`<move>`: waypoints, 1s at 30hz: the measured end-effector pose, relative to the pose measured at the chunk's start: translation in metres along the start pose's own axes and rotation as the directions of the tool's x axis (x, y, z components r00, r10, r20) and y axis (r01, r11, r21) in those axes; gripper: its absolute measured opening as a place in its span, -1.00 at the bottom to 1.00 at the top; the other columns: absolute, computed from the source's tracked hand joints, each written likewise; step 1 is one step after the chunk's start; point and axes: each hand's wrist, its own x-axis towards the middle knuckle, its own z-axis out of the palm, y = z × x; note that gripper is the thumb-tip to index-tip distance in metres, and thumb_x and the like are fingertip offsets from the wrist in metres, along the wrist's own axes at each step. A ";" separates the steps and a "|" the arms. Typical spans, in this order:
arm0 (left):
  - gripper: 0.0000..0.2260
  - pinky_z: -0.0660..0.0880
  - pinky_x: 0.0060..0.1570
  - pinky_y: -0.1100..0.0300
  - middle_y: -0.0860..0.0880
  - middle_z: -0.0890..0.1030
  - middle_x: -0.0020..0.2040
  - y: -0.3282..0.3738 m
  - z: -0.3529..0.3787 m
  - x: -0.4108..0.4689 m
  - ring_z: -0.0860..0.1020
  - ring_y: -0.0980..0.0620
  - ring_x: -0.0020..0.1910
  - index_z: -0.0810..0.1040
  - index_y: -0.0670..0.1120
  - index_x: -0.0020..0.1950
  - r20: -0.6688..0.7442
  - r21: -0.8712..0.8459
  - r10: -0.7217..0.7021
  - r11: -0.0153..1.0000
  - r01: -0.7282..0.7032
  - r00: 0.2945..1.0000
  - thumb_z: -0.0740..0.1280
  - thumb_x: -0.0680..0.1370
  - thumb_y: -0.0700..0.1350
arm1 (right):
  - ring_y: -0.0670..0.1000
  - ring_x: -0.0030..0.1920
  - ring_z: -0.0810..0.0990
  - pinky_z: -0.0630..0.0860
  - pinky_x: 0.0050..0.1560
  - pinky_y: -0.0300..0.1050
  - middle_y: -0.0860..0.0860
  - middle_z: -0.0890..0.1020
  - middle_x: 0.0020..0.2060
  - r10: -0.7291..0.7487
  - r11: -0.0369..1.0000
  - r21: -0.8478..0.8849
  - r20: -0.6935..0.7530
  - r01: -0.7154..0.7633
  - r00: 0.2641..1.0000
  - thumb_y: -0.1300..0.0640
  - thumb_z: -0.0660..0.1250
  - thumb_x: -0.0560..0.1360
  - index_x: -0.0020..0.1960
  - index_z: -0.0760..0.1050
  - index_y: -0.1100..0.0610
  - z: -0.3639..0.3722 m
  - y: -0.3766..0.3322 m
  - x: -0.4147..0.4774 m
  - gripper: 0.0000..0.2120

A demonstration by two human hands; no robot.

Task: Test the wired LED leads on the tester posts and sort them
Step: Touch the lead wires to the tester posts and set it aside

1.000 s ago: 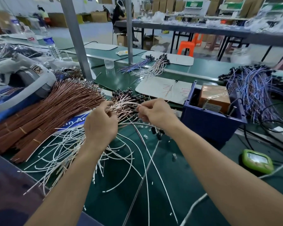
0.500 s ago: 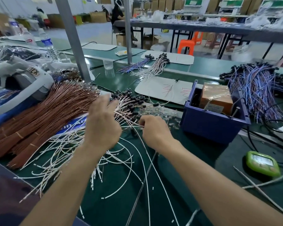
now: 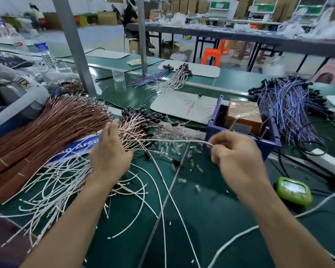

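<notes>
- Head view: the person's two hands work well apart over a green mat (image 3: 211,219) strewn with wire.
- The right hand (image 3: 238,159) has its fingers curled, with thumb and fingertips pinching the end of one white lead (image 3: 172,140). That lead stretches nearly level across the gap towards the left hand.
- The left hand (image 3: 110,153) shows its back to the camera, fingers fairly straight and laid over the bundle of pinkish leads (image 3: 135,128) (their black-capped ends fan out just past the fingertips). Whether anything is caught under the palm cannot be told.
- Just behind the right hand stands a blue bin (image 3: 214,130) holding a brown box (image 3: 244,115). Thin metal pins rise at the bin's near corner, too small to make out well.
- Loose clear LEDs (image 3: 174,150) lie scattered on the mat between the hands and below the stretched lead.
- Long white leads (image 3: 66,182) sprawl under and left of the left forearm. A thick sheaf of copper-coloured wires (image 3: 46,132) lies further left.
- A pile of blue and purple wires (image 3: 286,105) sits beyond the bin on the right.
- A green device (image 3: 293,190) rests near the right forearm.
</notes>
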 end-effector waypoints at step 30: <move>-0.64 0.29 -0.44 0.21 -0.04 0.56 -0.45 0.133 0.007 -0.085 0.46 0.07 -0.55 0.61 -0.19 -0.11 0.630 -0.761 -0.004 0.194 0.619 0.777 0.16 0.74 -0.05 | -0.12 0.13 0.46 0.36 0.15 -0.25 -0.22 0.52 0.02 -0.027 0.777 -0.611 0.212 0.153 0.977 -0.10 0.38 0.51 0.24 0.46 -0.17 -0.044 0.083 -0.088 -0.68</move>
